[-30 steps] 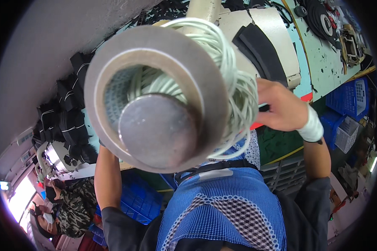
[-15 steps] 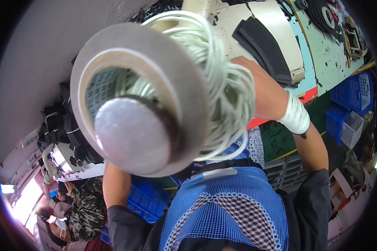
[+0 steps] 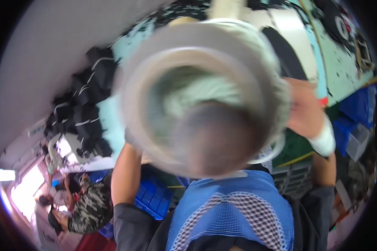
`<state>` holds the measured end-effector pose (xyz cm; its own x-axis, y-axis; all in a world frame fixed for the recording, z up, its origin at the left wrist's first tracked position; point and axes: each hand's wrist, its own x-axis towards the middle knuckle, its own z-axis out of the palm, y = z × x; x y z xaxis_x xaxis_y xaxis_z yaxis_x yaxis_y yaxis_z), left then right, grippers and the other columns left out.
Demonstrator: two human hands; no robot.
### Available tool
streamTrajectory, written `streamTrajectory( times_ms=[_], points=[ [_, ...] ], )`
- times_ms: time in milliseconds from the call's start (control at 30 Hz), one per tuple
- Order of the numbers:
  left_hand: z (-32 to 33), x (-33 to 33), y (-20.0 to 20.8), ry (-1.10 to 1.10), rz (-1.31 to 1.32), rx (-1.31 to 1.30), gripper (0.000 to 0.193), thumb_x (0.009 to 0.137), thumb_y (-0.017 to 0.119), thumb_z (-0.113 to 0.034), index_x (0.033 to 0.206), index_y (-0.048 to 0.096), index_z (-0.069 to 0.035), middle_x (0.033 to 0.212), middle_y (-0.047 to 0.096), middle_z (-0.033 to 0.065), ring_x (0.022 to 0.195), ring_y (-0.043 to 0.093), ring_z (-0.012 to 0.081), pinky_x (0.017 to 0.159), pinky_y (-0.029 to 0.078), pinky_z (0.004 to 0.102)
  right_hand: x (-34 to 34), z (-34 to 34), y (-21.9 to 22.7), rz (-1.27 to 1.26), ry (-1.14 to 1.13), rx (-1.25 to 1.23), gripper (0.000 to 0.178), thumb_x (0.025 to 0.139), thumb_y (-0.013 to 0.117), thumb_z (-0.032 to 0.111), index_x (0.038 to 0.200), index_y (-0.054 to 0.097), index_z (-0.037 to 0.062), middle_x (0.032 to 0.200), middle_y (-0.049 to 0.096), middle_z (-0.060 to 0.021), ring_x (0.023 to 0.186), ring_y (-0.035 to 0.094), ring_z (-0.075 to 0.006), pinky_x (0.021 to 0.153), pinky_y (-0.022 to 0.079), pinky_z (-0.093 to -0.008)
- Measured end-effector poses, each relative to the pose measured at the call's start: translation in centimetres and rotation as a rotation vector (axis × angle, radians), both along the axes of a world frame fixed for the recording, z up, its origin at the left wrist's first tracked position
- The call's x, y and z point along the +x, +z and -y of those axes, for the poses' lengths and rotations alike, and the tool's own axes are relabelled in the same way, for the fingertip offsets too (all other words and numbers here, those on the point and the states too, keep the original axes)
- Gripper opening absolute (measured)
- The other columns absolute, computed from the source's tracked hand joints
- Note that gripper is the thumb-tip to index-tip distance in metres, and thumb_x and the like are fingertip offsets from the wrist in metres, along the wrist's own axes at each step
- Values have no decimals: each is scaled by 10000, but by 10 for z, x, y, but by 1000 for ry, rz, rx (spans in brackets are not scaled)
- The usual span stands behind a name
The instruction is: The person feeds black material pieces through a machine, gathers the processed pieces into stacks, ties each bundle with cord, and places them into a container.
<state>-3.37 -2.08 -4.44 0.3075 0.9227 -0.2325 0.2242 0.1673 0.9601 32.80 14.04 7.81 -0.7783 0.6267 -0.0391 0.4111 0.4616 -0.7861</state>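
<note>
The round-capped post [image 3: 222,138] apparently holds the tape roll [image 3: 155,54] up before the pale cord [image 3: 207,90]; your right hand [image 3: 308,108] meets the cord's right edge, your left hand is hidden, and you can't tell either grip.

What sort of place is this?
Probably a workshop or factory floor, perhaps for sewing: tied bundles of black pieces lie piled up, blue plastic crates show on both sides, and another person in camouflage is nearby.

The ring [image 3: 134,81] is grey, the cord [image 3: 201,90] whitish green, the apron [image 3: 243,226] blue with dark-and-white checks
</note>
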Motion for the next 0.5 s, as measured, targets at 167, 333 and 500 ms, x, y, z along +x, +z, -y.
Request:
streamTrajectory(
  times_ms=[167, 333, 500],
  points=[
    [-4, 12, 8, 0, -11, 22, 251, 785, 718, -150, 987, 659, -13, 964, 694, 129, 935, 634, 277, 804, 490, 405, 13, 1, 3, -19, -307, 415, 183, 747, 692, -75, 913, 702, 2, 840, 671, -130, 759, 658, -245, 689, 525, -318],
    [-2, 9, -1, 1, -64, 48, 254, 786, 718, -154, 990, 659, -14, 966, 694, 130, 936, 634, 279, 807, 488, 406, -31, 16, -29, -104, 1, 331, 352, 717, 776, 166, 1006, 661, 1, 863, 619, -139, 827, 590, -325, 740, 487, -402],
    [7, -3, 5, 24, -110, -7, 258, 787, 718, -158, 993, 659, -15, 969, 694, 130, 937, 634, 280, 810, 487, 408, 14, 6, -21, 61, 50, -207, 136, 733, 721, 69, 850, 708, 0, 718, 634, -131, 730, 623, -312, 637, 488, -397]
  ],
)
